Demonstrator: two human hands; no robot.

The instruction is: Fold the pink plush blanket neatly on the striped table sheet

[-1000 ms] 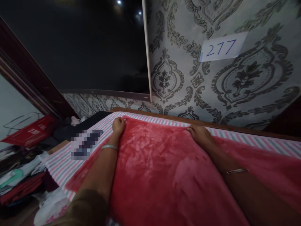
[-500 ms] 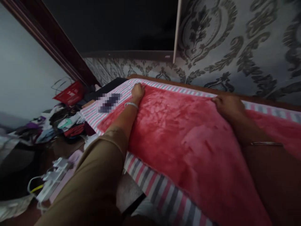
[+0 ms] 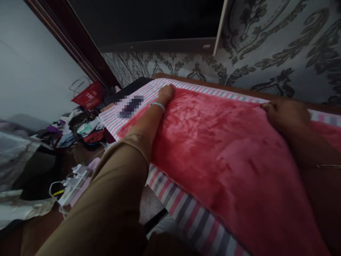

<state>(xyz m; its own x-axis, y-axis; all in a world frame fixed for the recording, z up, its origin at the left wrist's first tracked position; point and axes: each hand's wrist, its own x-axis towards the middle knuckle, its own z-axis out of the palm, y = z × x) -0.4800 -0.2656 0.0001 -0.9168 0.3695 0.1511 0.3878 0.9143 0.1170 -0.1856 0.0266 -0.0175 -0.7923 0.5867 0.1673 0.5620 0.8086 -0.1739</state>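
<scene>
While both grip its far edge, left hand (image 3: 165, 94) and right hand (image 3: 286, 114) flank the red blanket (image 3: 213, 142)

Grey damask wallpaper (image 3: 279, 42), dark screen (image 3: 149, 21) above, wooden bed frame (image 3: 239, 88) along wall, plain pale wall (image 3: 29, 74) left, cluttered floor (image 3: 61, 142), dim light

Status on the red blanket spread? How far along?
Done: the red blanket lies mostly flat over the striped sheet. In hand: the left hand and right hand each have a grip on its far edge near the headboard. Left: the edge sits short of the headboard, striped sheet showing beyond it; shallow ripples remain mid-blanket.
</scene>
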